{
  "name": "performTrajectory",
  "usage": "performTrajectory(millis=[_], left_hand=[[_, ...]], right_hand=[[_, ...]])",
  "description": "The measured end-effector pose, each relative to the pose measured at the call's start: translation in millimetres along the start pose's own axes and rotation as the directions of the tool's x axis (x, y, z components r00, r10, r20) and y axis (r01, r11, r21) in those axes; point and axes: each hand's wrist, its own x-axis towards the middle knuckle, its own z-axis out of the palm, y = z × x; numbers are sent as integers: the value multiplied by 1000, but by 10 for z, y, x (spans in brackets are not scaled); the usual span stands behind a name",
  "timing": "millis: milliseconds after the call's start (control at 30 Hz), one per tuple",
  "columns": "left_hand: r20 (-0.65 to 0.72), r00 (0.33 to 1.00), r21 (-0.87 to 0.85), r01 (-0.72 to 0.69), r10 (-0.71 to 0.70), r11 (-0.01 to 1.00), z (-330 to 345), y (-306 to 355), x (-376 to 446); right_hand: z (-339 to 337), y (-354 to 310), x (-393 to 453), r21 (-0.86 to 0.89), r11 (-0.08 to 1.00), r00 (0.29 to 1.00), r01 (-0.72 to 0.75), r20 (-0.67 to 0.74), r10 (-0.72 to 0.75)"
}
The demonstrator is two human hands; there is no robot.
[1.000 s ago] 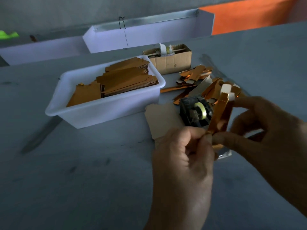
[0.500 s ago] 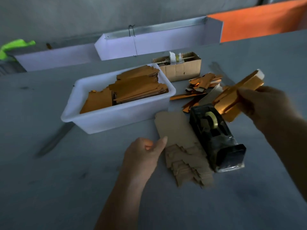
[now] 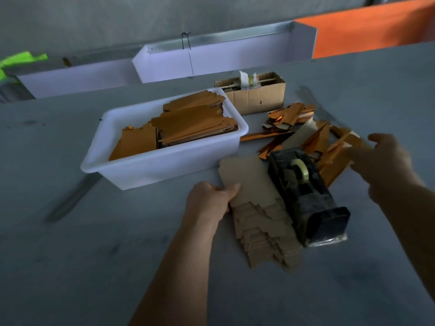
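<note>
Left hand (image 3: 210,199) pinches the edge of a flat brown cardboard stack (image 3: 256,208); right hand (image 3: 386,161), fingers spread and blurred, hovers over orange folded pieces (image 3: 329,147).

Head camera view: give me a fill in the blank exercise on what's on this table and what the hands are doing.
1. The left hand grips the edge of the stack of brown card blanks, which lies right beside the black ____.
2. The neatly stacked orange cards sit in the ____ tub.
3. The right hand, fingers spread over the loose orange pieces, holds ____.
Missing words: tape dispenser; white; nothing.
</note>
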Motion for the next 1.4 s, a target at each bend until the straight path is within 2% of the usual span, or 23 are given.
performTrajectory(millis=[67,133,200,333,400,467,500,567,633,767,833,900,1000,1233,1400], left_hand=[[63,994,-104,92,-86,990,-4,36,58],[131,980,-176,169,-147,970,-35,57,75],[145,980,-168,160,-136,973,-71,40,61],[90,995,-47,-42,46,998,-158,5,-52],[-5,985,92,-173,174,981,-198,23,-119],[-108,947,185,-278,301,943,-260,79,-219],[-137,932,164,-314,336,935,-298,112,-277],[-120,935,-9,-338,334,941,-373,181,-393],[-54,947,-161,-322,318,933,-426,243,-509],[28,928,-221,-357,371,908,-461,298,-668],[65,923,-244,-355,380,903,-470,303,-709],[90,918,-253,-355,387,900,-476,304,-738],[123,910,-264,-356,397,896,-476,307,-760],[100,921,-222,-349,378,910,-418,248,-746],[0,904,-151,-422,427,894,-366,228,-741]], right_hand=[[-49,-81,-120,-38,995,995,94,-10,-94],[-106,-155,-260,0,985,985,174,-9,-174],[-161,-213,-405,47,968,969,247,-20,-246],[-227,-247,-664,-26,907,907,420,-29,-421],[-251,-231,-773,-54,873,874,484,-10,-485],[-278,-225,-894,-56,851,853,521,2,-522],[-284,-224,-958,-48,837,838,545,7,-545],[-289,-230,-1095,-17,821,821,571,14,-571],[-267,-230,-1219,36,833,831,553,45,-554],[-196,-226,-1400,165,865,849,475,171,-499],[-152,-242,-1451,290,885,852,364,281,-442],[-113,-231,-1473,429,885,842,181,397,-364],[-57,-220,-1491,464,885,830,50,473,-295],[55,-78,-1512,488,872,866,21,428,-260],[153,31,-1516,518,855,879,-24,418,-229]])
